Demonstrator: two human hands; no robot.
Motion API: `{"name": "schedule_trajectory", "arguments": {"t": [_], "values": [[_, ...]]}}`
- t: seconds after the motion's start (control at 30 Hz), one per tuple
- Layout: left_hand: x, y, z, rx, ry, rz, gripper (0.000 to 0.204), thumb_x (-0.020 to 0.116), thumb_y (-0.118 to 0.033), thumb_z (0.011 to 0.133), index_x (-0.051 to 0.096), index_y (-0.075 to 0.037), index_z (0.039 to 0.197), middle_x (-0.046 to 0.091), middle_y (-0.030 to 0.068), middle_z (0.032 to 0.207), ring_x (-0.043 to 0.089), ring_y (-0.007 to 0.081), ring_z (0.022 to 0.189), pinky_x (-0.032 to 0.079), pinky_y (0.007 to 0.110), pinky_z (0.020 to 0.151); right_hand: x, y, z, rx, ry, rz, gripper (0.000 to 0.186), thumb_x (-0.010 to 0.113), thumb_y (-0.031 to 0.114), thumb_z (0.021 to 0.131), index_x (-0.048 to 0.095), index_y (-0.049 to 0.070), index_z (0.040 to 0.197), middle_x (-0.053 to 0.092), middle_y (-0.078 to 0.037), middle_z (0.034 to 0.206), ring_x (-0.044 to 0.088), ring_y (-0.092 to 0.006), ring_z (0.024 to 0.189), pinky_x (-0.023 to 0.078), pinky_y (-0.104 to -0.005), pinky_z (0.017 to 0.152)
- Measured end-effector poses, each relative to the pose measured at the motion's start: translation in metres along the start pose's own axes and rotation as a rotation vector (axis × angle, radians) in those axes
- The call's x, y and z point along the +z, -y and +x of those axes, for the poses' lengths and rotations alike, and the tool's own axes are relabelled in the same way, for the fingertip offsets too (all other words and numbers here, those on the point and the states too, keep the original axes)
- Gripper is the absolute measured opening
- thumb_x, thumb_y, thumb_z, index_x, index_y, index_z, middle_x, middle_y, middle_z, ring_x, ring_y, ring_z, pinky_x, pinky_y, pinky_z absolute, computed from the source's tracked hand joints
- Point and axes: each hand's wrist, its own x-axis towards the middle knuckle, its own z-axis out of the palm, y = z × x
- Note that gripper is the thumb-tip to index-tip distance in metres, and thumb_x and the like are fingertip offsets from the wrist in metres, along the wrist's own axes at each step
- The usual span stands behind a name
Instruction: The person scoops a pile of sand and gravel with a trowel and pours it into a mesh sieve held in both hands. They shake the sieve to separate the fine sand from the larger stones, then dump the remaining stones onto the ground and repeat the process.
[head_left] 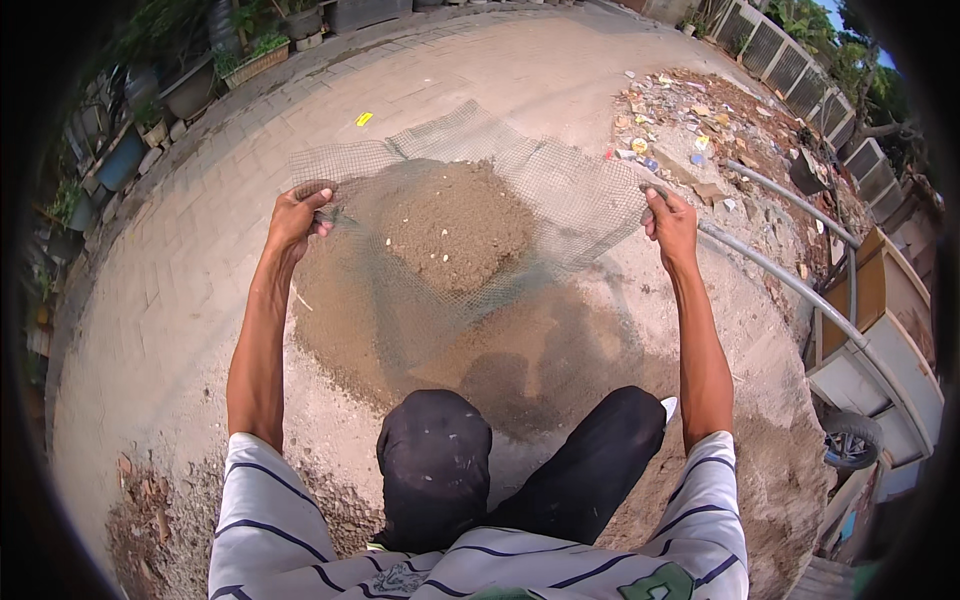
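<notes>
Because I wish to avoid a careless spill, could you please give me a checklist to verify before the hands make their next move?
1. Left hand gripping the mesh: ok, it pinches the left side.
2. Right hand gripping it: ok, it pinches the right side.
3. Sand heap away from the hands: ok, it lies between them.
4. Mesh smooth: not ok, it looks rippled.
5. Mesh undamaged beneath the heap: cannot tell, the sand hides it.
</notes>
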Motion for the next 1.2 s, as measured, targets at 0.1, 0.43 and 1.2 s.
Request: {"name": "schedule_trajectory", "arguments": {"t": [0.1,0.43,1.2], "values": [[-0.024,0.017,0.011,-0.044,-0.041,-0.076,0.026,0.063,-0.009,0.091,0.062,0.006,0.113,0.068,0.0140,0.095,0.058,0.0134,0.051,0.049,0.023,0.043,0.026,-0.007,0.011,0.024,-0.080,0.280,0.028,0.066,0.022,0.092,0.068,0.000,0.109,0.058,-0.002,0.063,0.047,-0.0064,0.047,0.035,-0.0208,0.043],[-0.069,0.004,0.024,0.040,-0.141,-0.073,0.026,0.064,-0.009,0.091,0.063,0.005,0.112,0.069,0.0128,0.098,0.057,0.0126,0.050,0.048,0.025,0.042,0.111,0.025,0.012,-0.097,-0.049,0.294,0.024,0.064,0.019,0.093,0.069,-0.001,0.105,0.056,-0.001,0.062,0.047,-0.0074,0.047,0.034,-0.0216,0.042],[-0.084,0.032,0.027,0.110,-0.328,-0.129,0.024,0.064,-0.010,0.089,0.064,0.001,0.110,0.070,0.0118,0.102,0.057,0.0115,0.048,0.044,0.022,0.042,0.137,0.019,0.017,-0.109,-0.066,0.297,0.029,0.064,0.021,0.094,0.067,-0.003,0.109,0.058,-0.002,0.065,0.051,-0.0070,0.049,0.039,-0.0209,0.045]]}}
